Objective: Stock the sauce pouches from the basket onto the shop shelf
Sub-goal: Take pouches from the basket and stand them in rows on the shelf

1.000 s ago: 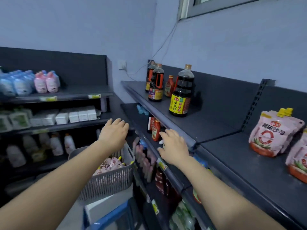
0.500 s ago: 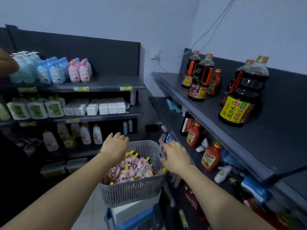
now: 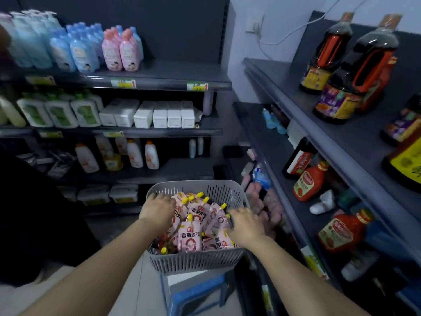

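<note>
A grey slatted basket sits low in the middle, filled with several pink sauce pouches with yellow caps. My left hand rests palm down on the pouches at the basket's left side, fingers curled over them. My right hand lies on the pouches at the right rim, fingers bent into the pile. Whether either hand grips a pouch is hidden under the fingers. The dark shop shelf runs along the right.
Big soy sauce bottles stand on the right top shelf, red ketchup bottles below. Left shelves hold blue and pink bottles and white boxes. The basket rests on a white box on a blue stool.
My view has swung down and left from the right shelf to the basket. Both hands came down from the air into the basket and now lie on the pouches.
</note>
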Motion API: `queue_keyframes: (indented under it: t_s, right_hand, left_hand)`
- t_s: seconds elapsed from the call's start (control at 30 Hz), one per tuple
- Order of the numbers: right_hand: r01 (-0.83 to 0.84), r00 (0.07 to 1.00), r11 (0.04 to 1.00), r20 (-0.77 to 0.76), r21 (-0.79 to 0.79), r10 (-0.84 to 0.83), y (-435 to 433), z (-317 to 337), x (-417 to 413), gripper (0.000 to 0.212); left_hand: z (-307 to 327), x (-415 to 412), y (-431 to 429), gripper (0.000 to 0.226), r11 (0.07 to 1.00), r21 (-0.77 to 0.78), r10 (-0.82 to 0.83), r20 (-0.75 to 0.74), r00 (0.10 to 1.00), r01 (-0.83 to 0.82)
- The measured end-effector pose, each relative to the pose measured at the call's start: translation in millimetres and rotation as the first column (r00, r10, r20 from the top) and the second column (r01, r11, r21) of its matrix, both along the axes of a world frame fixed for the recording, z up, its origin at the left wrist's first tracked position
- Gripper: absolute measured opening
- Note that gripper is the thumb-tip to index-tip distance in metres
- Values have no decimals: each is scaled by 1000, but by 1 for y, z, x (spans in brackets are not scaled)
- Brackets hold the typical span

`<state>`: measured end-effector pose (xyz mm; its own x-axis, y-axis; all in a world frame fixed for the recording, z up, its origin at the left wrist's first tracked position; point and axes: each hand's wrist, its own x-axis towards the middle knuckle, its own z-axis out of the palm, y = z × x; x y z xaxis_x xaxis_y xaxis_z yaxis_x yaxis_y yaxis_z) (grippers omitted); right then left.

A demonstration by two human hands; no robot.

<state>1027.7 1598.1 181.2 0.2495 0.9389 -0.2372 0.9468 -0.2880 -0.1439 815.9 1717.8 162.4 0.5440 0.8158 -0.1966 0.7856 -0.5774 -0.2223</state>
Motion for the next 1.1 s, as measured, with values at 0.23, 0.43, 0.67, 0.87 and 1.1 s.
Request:
queue_keyframes:
  t_s: [0.23,0.43,0.67,0.87,1.1]
  right_hand:
    - [-75,996,978,-52,-197,66,33,-54,31,47]
    - [-67,997,940,-53,-336,53,46,-99,47,53]
    - [-72,997,899,-48,-433,57,59,-134,50,37]
    - [-1,1000,907,-15,-420,-6,73,-146,39,32]
    - [102,913,874,-304,-475,-272,84,-155,28,25]
  left_hand:
    - [-52,14,26,44,982,-137,124,-30,992,-127]
    - [-89,26,40,56,936,-253,251,-7,968,-245]
    - [-121,39,59,73,873,-364,375,75,924,-325]
    - [-128,47,69,72,868,-283,450,103,887,-407]
    - [-134,57,70,34,727,-578,604,279,747,-372]
